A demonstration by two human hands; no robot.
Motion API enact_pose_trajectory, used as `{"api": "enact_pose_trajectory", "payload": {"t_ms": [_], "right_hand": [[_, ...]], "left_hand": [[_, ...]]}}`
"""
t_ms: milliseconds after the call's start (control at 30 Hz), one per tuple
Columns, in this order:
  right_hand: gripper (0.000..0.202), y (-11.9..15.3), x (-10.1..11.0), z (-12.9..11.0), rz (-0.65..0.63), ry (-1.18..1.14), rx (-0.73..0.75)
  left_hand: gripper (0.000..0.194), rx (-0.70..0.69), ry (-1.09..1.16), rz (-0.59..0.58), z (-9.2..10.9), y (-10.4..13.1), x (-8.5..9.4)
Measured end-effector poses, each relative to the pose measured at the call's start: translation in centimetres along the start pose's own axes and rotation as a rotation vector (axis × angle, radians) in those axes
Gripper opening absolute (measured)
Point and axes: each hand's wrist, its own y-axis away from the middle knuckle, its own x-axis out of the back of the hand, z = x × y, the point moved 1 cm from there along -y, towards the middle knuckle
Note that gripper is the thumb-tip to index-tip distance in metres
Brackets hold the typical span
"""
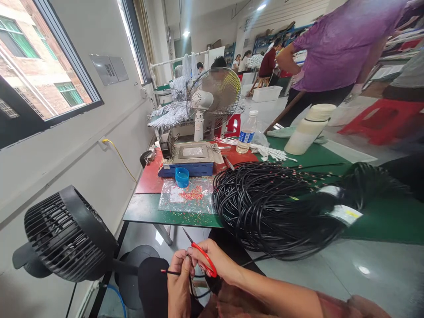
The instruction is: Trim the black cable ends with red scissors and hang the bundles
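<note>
My left hand (pixel 180 274) is closed on a black cable (pixel 171 272), whose reddish stripped end pokes out to the left of the fingers. Close against it, my right hand (pixel 215 258) has scissors (pixel 209 264) with red handles in its grip, the dark pointed blades aimed up and to the left. The fingertips of both hands meet at the cable, and exactly what they pinch there is hidden. Below the hands the cable loops down over my lap. A large coil of black cables (pixel 251 207) lies on the green table (pixel 391 221) ahead to the right.
Scraps lie on a clear plastic bag (pixel 165 203) beside a blue cup (pixel 182 177) and a blue-based device (pixel 188 168). A bottle (pixel 245 134) and a pale flask (pixel 306 132) stand behind the coil. A black fan (pixel 66 234) is at left. A person in purple (pixel 338 53) stands beyond.
</note>
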Motion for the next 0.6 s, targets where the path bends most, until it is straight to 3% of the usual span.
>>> {"api": "enact_pose_trajectory", "payload": {"t_ms": [267, 400, 500, 600], "right_hand": [[0.049, 0.02, 0.18, -0.53, 0.043, 0.035, -0.026], [0.043, 0.02, 0.47, -0.53, 0.099, 0.267, -0.019], [0.044, 0.11, 0.55, -0.57, 0.158, 0.459, 0.056], [0.045, 0.25, 0.59, -0.54, 0.138, 0.536, 0.144]], "left_hand": [[0.021, -0.073, -0.134, 0.026, -0.24, -0.25, 0.31], [0.023, -0.091, -0.164, 0.075, -0.58, -0.55, 0.63], [0.027, -0.083, -0.118, 0.109, -0.61, -0.51, 0.63], [0.027, -0.042, 0.001, 0.119, -0.13, -0.18, 0.24]]}}
